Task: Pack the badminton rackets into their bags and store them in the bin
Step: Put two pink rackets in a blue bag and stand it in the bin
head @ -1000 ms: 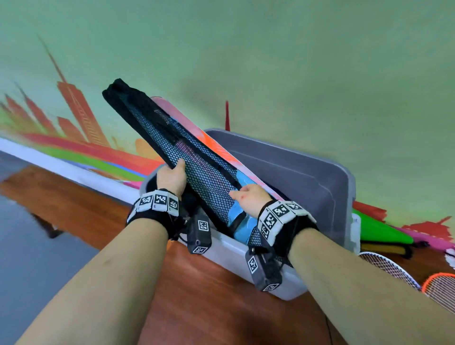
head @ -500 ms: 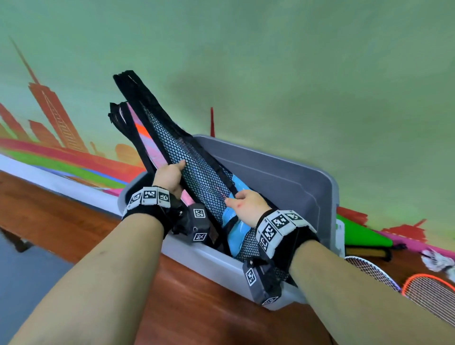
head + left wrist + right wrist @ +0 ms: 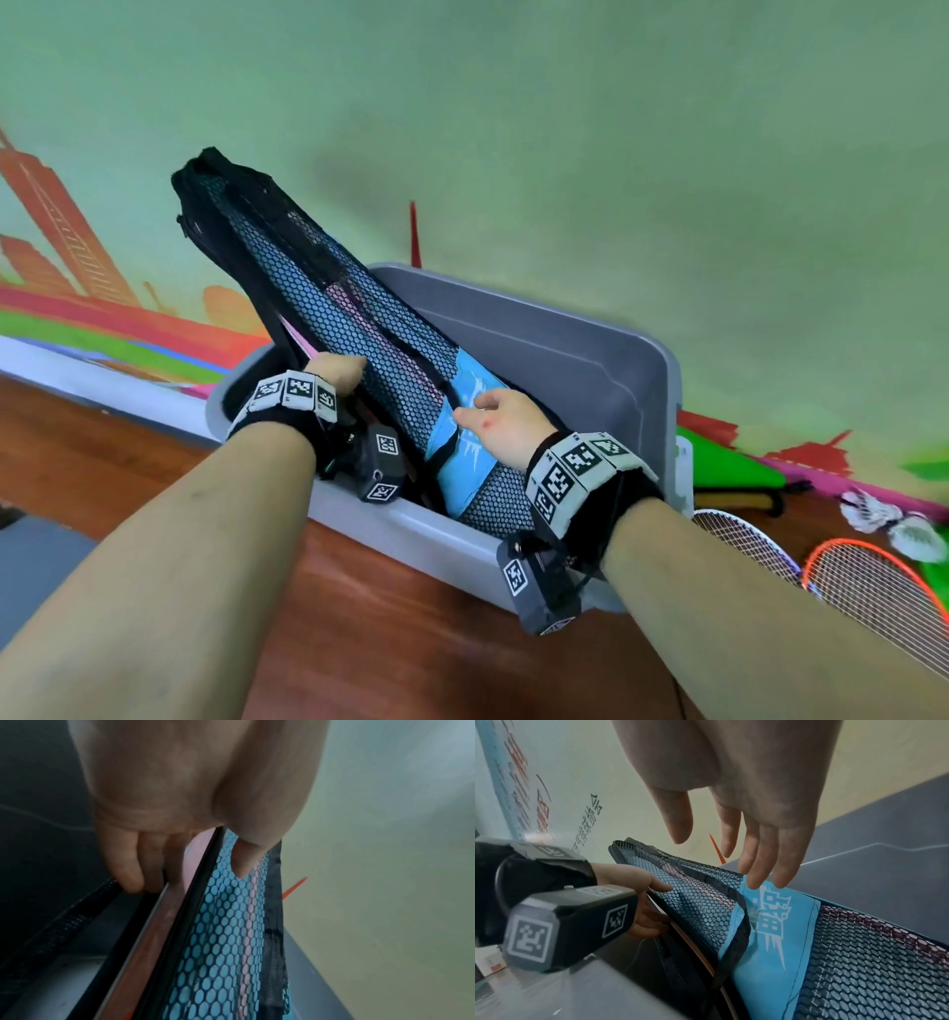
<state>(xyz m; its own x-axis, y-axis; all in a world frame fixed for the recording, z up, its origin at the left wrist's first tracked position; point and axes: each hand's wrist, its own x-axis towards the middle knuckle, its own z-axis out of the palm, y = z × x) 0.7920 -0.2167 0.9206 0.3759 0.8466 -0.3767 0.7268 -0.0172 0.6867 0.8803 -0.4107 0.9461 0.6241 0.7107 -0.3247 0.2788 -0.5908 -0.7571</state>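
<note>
A black mesh racket bag (image 3: 328, 318) with a blue panel (image 3: 770, 933) stands slanted in the grey bin (image 3: 565, 360), its top sticking up to the left. A pink and orange bag (image 3: 159, 943) lies right behind it, mostly hidden. My left hand (image 3: 334, 372) pinches the left edge of both bags, thumb on the mesh and fingers behind. My right hand (image 3: 493, 416) is open, with straight fingertips (image 3: 757, 882) touching the blue panel.
The bin sits on a brown wooden table (image 3: 359, 616) against a painted wall. To its right lie a white-strung racket (image 3: 744, 545), an orange-framed racket (image 3: 873, 580), shuttlecocks (image 3: 873, 514) and a green bag (image 3: 729, 462).
The mesh bag has swung in front of the pink bag, which was showing beside it. My right hand's fingers have straightened and now only touch the blue panel.
</note>
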